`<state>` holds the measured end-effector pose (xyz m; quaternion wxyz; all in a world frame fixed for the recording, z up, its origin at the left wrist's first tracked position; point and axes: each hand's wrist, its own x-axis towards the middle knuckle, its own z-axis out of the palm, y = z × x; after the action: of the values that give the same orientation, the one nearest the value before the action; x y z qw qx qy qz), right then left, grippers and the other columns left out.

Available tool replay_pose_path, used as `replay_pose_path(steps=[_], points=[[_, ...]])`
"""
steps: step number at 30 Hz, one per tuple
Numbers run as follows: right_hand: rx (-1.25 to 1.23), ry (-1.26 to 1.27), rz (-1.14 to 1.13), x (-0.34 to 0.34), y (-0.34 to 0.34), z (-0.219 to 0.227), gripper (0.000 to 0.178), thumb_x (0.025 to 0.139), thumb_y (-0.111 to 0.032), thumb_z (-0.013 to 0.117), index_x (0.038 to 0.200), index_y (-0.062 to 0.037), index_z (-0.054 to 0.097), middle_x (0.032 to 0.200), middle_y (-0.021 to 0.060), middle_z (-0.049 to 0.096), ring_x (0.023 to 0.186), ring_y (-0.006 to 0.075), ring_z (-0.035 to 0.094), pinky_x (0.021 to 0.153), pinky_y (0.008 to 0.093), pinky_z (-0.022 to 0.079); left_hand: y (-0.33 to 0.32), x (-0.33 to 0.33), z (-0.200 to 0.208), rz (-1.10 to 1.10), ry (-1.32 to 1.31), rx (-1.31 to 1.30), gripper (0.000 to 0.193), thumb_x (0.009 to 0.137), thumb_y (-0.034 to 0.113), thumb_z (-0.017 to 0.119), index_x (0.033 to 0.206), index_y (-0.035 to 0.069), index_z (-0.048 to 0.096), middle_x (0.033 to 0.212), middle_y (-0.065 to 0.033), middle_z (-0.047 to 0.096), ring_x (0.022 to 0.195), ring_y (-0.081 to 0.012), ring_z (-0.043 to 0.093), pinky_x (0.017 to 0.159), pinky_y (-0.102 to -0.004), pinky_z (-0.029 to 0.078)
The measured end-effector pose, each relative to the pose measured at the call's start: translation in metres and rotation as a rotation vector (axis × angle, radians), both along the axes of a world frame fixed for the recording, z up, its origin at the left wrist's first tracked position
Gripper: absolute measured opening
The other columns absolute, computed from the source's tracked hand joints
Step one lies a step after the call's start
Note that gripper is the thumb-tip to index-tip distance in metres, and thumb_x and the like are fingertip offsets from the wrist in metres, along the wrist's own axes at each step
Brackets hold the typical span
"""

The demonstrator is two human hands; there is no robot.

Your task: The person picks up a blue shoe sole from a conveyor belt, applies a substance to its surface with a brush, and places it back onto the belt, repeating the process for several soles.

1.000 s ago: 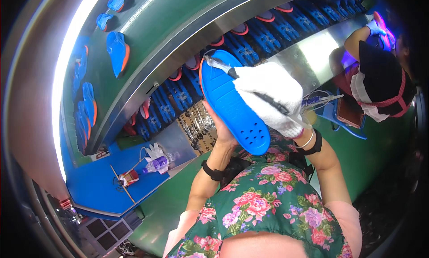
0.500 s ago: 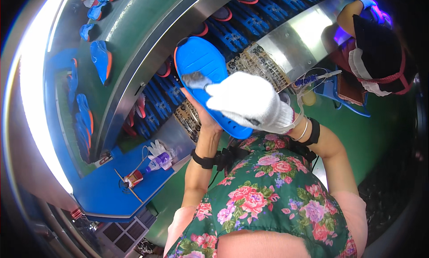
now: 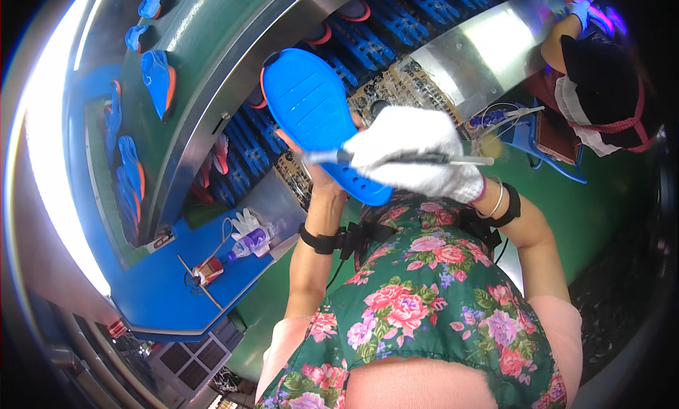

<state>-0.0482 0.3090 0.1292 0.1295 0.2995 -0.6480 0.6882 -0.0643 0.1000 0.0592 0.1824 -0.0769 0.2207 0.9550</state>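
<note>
A blue shoe sole point(image 3: 308, 98) with an orange-red edge at its far end is tilted up in front of me. My bare left hand point(image 3: 327, 179) grips it from beneath and along its side, with fingertips showing at both edges. In my right hand point(image 3: 417, 151), covered by a white knit glove, is a brush point(image 3: 475, 160); its handle runs across the palm. The blurred brush tip lies over the sole's left edge, and whether it touches the surface I cannot tell. My gloved hand hides part of the sole's near half.
Several blue soles point(image 3: 157, 80) rest on a green conveyor belt point(image 3: 205, 27) at far left. Beyond my hands runs a metal-edged line of blue racks point(image 3: 361, 44). A blue table point(image 3: 163, 289) holds a bottle point(image 3: 249, 243) and a white glove point(image 3: 245, 222). A co-worker point(image 3: 601, 83) is at right.
The brush has left the middle of the sole and come nearer, toward its left edge. My right hand has turned, so the handle now shows. The sole has shifted slightly up and left.
</note>
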Motion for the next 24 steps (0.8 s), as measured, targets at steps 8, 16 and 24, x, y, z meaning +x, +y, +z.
replay_pose_path(steps=[8,16,24], points=[[0.140,0.165,-0.002,0.019,-0.006,-0.002,0.027,0.080,-0.010,0.081,0.107,-0.0133,0.079,0.101,0.0068,0.076,0.088,0.0254,0.072,0.076,0.0364,0.059,0.003,-0.007,0.001,-0.142,0.124,0.057,0.116,0.074,0.102,0.034,0.120,-0.002,0.057,0.102,-0.0170,0.066,0.087,-0.0331,0.065,0.076,-0.0478,0.055],[0.332,0.276,-0.104,0.037,-0.015,-0.012,0.025,0.082,-0.010,0.079,0.107,-0.0115,0.079,0.105,0.0086,0.077,0.090,0.0274,0.073,0.078,0.0376,0.058,0.004,-0.014,0.012,-0.014,0.054,0.156,0.118,0.066,0.105,0.038,0.110,-0.002,0.061,0.085,-0.0146,0.065,0.082,-0.0300,0.062,0.076,-0.0436,0.052],[0.328,0.215,-0.079,0.037,-0.009,-0.016,0.030,0.078,-0.008,0.080,0.108,-0.0128,0.077,0.105,0.0072,0.076,0.087,0.0263,0.070,0.075,0.0376,0.057,-0.011,-0.016,0.007,-0.066,0.049,0.065,0.114,0.071,0.102,0.036,0.115,0.000,0.060,0.087,-0.0159,0.064,0.081,-0.0291,0.060,0.074,-0.0425,0.050]])
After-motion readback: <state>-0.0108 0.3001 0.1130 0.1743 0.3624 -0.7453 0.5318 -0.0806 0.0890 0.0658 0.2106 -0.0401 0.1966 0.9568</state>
